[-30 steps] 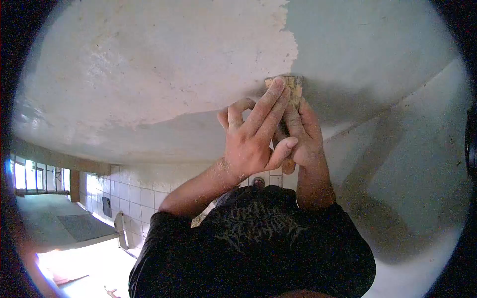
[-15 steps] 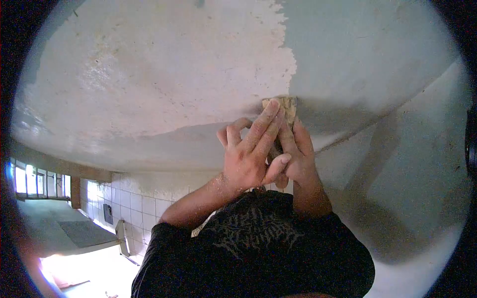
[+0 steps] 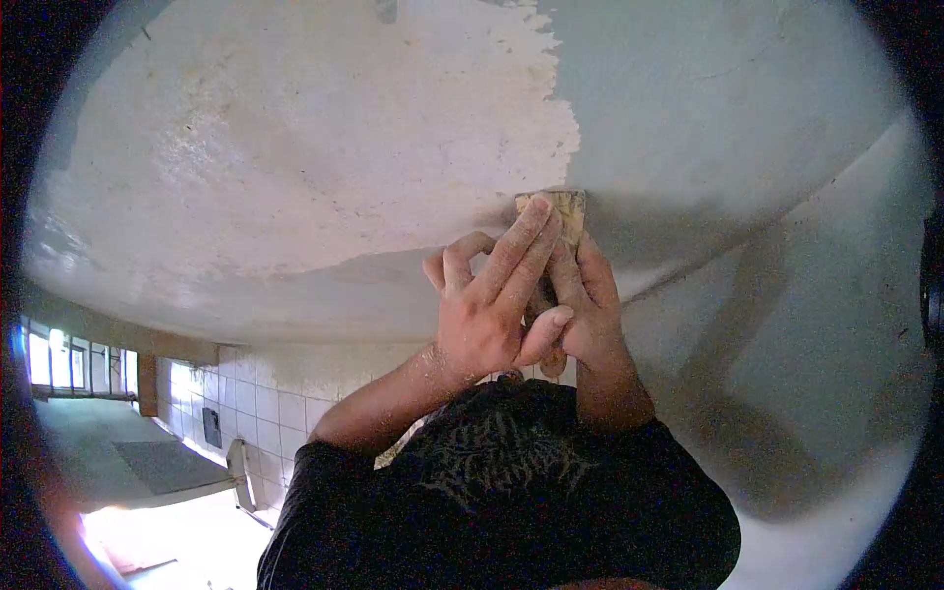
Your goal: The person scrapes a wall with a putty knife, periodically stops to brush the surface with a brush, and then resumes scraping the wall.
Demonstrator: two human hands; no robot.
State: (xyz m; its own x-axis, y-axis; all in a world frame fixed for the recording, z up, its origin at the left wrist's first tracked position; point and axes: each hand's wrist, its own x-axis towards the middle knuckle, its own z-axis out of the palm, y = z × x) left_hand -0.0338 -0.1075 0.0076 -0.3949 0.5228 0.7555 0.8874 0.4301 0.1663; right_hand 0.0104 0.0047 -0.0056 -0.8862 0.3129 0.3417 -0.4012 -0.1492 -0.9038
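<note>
Both hands are raised to a surface (image 3: pixel 324 128) with a pale, ragged-edged patch beside grey-green paint. A putty knife (image 3: pixel 568 211) with a wide, smeared yellowish blade lies against it at the patch's lower right corner. My right hand (image 3: pixel 580 300) grips its dark handle, which is mostly hidden by the fingers. My left hand (image 3: pixel 492 300) presses two outstretched fingertips on the blade, its other fingers bent and its thumb near the right hand. Dust covers the fingers.
White wall tiles (image 3: pixel 251 403) and a barred window (image 3: pixel 79 359) show at the lower left. A grey panel (image 3: pixel 172 464) is below the window. A dark seam line (image 3: pixel 728 248) crosses the surface at the right.
Both hands and the blade have shifted very slightly to the left against the view, their grip unchanged. The patch's edge also sits a little further left and lower.
</note>
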